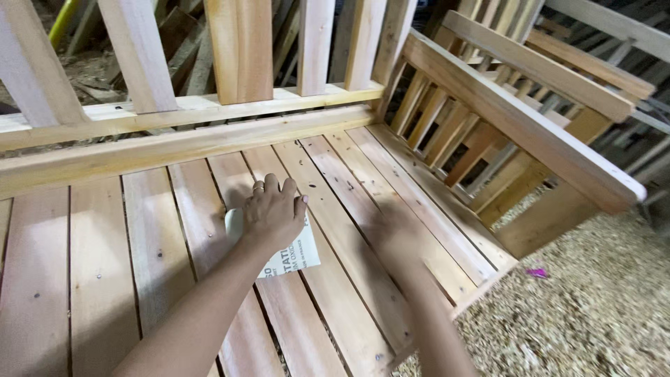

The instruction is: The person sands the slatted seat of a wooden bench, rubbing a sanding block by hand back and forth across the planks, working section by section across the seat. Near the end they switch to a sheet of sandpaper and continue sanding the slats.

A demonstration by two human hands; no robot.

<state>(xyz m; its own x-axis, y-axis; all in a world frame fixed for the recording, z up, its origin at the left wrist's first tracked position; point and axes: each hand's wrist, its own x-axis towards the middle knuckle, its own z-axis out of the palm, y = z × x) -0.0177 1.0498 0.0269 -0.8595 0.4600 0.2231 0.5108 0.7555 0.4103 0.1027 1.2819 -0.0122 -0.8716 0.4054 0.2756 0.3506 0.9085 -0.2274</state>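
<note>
Pressing sandpaper sheet [289, 255] flat on bench seat slats [139, 237], left hand [273, 209] grip spread over it for even contact. Right hand [398, 234] blurred; grip indeterminate, apparently empty, near slats.

A single head-worn camera looked steeply down and forward, close over the slatted wooden bench seat [160, 230], with its armrest [516, 112] at right.
</note>
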